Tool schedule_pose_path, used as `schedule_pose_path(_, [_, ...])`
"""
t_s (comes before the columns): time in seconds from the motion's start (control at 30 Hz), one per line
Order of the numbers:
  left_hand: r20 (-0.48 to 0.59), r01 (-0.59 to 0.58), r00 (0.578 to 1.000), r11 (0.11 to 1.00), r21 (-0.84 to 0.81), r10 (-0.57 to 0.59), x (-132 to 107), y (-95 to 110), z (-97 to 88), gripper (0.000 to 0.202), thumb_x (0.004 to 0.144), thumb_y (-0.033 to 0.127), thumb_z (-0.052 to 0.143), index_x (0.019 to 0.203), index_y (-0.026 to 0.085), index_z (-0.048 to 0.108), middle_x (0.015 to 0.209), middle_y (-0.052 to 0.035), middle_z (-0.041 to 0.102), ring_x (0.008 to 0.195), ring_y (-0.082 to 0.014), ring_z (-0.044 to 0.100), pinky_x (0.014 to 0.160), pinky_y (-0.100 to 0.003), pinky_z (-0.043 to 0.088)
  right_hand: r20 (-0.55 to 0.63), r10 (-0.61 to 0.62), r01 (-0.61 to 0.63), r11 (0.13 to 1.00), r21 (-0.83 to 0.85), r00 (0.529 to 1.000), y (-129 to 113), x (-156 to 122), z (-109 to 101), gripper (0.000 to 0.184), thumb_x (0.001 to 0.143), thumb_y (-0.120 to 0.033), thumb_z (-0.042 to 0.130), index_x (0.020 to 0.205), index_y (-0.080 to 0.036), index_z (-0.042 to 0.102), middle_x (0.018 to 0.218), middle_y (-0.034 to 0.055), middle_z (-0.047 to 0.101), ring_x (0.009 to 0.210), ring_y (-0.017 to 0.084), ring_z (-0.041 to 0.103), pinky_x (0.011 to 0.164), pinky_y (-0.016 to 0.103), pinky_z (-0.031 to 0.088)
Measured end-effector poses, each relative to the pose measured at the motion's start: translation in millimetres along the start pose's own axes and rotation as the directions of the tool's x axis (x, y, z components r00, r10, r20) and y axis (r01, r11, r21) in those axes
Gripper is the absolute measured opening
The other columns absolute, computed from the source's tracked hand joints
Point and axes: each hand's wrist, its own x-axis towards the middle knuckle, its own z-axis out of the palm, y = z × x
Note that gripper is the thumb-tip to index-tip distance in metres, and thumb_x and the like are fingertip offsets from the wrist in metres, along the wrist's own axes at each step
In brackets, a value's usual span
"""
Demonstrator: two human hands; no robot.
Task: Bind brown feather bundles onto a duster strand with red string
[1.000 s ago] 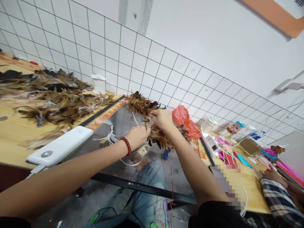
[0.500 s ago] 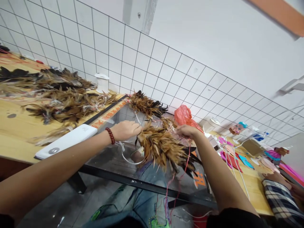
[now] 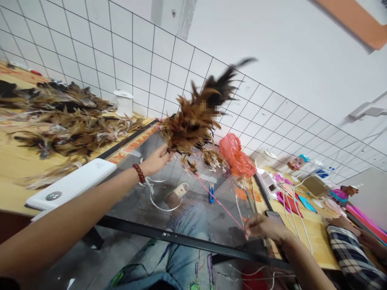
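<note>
My left hand (image 3: 155, 160), with a red bead bracelet at the wrist, grips the base of a brown feather bundle (image 3: 193, 114) and holds it raised, feathers pointing up and to the right. A pink thread (image 3: 211, 195) runs taut from the bundle down to my right hand (image 3: 262, 226), which pinches it low over the glass tabletop (image 3: 136, 203). More loose feathers (image 3: 213, 159) lie on the glass beyond the bundle.
Rows of tied feather bundles (image 3: 63, 125) cover the wooden table at left, beside a white power bank (image 3: 71, 185) and a white spool (image 3: 124, 102). A red plastic bag (image 3: 237, 159), blue scissors (image 3: 211, 192) and a phone (image 3: 273, 215) lie right. Another person's sleeve (image 3: 350, 251) rests at far right.
My left hand has lifted the feather bundle up off the glass. My right hand has let go of the feathers and pulled down and right, drawing the pink thread taut.
</note>
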Motion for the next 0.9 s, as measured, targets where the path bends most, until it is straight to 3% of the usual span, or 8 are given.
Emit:
schedule_pose_path(0.07, [0.124, 0.132, 0.987, 0.965, -0.227, -0.106, 1.7, -3.8, 12.3, 0.026, 0.084, 0.034, 0.059, 0.077, 0.018, 0.039, 0.059, 0.0054, 0.039, 0.042, -0.0036, 0.027, 0.041, -0.015, 0.016, 0.054, -0.118, 0.125, 0.979, -0.161, 0.992, -15.4, -6.4, 10.4, 0.016, 0.07, -0.032, 0.062, 0.07, -0.021, 0.073, 0.063, 0.0019, 0.061, 0.058, 0.014, 0.049, 0.057, 0.026, 0.037])
schedule_pose_path(0.17, [0.212, 0.232, 0.964, 0.897, -0.376, -0.16, 2.4, -11.7, 30.4, 0.038, 0.077, 0.04, 0.067, 0.073, 0.019, 0.036, 0.055, 0.0076, 0.035, 0.04, -0.0015, 0.021, 0.038, -0.013, 0.011, -0.096, -0.394, 0.374, 0.91, -0.178, 0.914, -61.6, 5.7, 25.7, 0.025, 0.076, -0.037, 0.065, 0.097, -0.025, 0.073, 0.104, 0.006, 0.069, 0.098, 0.022, 0.059, 0.089, 0.034, 0.042])
schedule_pose_path(0.23, [0.236, 0.253, 0.957, 0.883, -0.396, -0.168, 1.7, -16.6, 41.5, 0.041, 0.074, 0.042, 0.07, 0.071, 0.018, 0.037, 0.054, 0.0079, 0.035, 0.039, -0.001, 0.021, 0.038, -0.012, 0.011, -0.272, -0.461, 0.486, 0.873, 0.032, 0.845, -100.4, 30.9, 39.0, 0.033, 0.078, -0.043, 0.066, 0.106, -0.026, 0.07, 0.121, 0.0064, 0.064, 0.113, 0.022, 0.055, 0.099, 0.036, 0.039])
schedule_pose_path(0.3, [0.258, 0.257, 0.952, 0.883, -0.392, -0.163, 0.3, -20.5, 49.6, 0.043, 0.074, 0.045, 0.07, 0.068, 0.017, 0.037, 0.054, 0.0081, 0.034, 0.039, -0.0006, 0.021, 0.037, -0.012, 0.011, -0.369, -0.411, 0.537, 0.761, 0.365, 0.834, -137.9, 63.5, 54.8, 0.037, 0.073, -0.046, 0.071, 0.102, -0.023, 0.068, 0.111, 0.006, 0.067, 0.105, 0.019, 0.059, 0.091, 0.033, 0.044])
schedule_pose_path(0.43, [0.266, 0.269, 0.948, 0.887, -0.377, -0.174, -2.7, -26.2, 49.5, 0.044, 0.074, 0.047, 0.069, 0.066, 0.016, 0.039, 0.055, 0.0068, 0.036, 0.04, -0.0003, 0.023, 0.037, -0.011, 0.012, -0.145, -0.345, 0.302, 0.46, 0.835, 0.927, -187.6, 114.6, 78.0, 0.033, 0.066, -0.04, 0.079, 0.084, -0.017, 0.064, 0.073, -0.0001, 0.064, 0.064, 0.01, 0.059, 0.06, 0.02, 0.047])
schedule_pose_path(0.5, [0.273, 0.295, 0.943, 0.863, -0.41, -0.193, -3.9, -28.1, 42.5, 0.042, 0.075, 0.044, 0.07, 0.069, 0.016, 0.04, 0.056, 0.0064, 0.038, 0.04, -0.0003, 0.023, 0.036, -0.011, 0.012, -0.095, -0.329, 0.22, 0.366, 0.904, 0.94, -195.3, 125.3, 79.1, 0.025, 0.07, -0.034, 0.076, 0.078, -0.016, 0.061, 0.051, -0.008, 0.047, 0.041, 0.004, 0.04, 0.04, 0.014, 0.031])
schedule_pose_path(0.6, [0.356, 0.376, 0.912, 0.768, -0.518, -0.207, -5.1, -28.9, 31.6, 0.033, 0.078, 0.037, 0.068, 0.076, 0.015, 0.044, 0.057, 0.0076, 0.034, 0.04, -0.0011, 0.021, 0.035, -0.011, 0.013, -0.195, -0.214, 0.245, 0.24, 0.939, 0.957, -193.2, 130.6, 72.7, 0.015, 0.078, -0.028, 0.065, 0.074, -0.016, 0.057, 0.041, -0.0144, 0.021, 0.034, 0.003, 0.011, 0.032, 0.014, 0.008])
schedule_pose_path(0.9, [0.335, 0.458, 0.887, 0.509, -0.729, -0.318, -3.2, -23.5, 24.0, 0.016, 0.092, 0.023, 0.045, 0.08, 0.013, 0.05, 0.057, 0.0059, 0.029, 0.039, -0.0031, 0.021, 0.032, -0.01, 0.016, -0.321, -0.114, 0.334, 0.128, 0.934, 0.94, -190.4, 143.1, 68.5, 0.009, 0.074, -0.023, 0.059, 0.07, -0.017, 0.053, 0.042, -0.0143, 0.014, 0.037, 0.005, 0.006, 0.033, 0.017, 0.007])
